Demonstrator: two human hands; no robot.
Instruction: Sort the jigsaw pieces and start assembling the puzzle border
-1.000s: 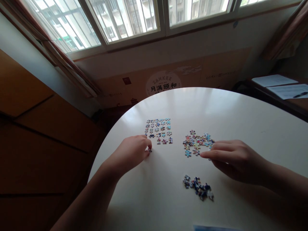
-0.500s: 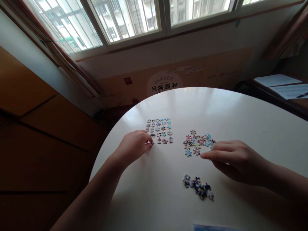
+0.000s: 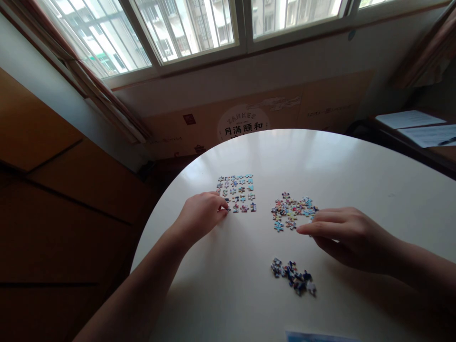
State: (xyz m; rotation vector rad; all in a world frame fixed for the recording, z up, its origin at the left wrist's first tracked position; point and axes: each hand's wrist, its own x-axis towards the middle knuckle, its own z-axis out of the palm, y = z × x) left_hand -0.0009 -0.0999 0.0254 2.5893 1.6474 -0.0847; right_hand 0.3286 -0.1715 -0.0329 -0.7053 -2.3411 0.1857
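Note:
My left hand (image 3: 201,216) rests on the round white table (image 3: 249,266) with its fingertips pinched together at the lower left corner of a grid of laid-out puzzle pieces (image 3: 237,193); a small piece seems to sit under the fingertips. My right hand (image 3: 342,232) lies flat with the fingers stretched toward a loose cluster of colourful pieces (image 3: 292,209), its fingertip just right of them. A darker heap of pieces (image 3: 294,278) lies nearer to me, between both arms.
A cardboard box with a round printed label (image 3: 242,124) leans against the wall behind the table. At the right, a side table holds papers (image 3: 416,124) and a pen. A blue-edged sheet (image 3: 313,337) pokes in at the bottom edge. Wooden panels fill the left.
My left hand has slid up and to the right, from below the grid to its lower left corner. My right hand has stayed in place.

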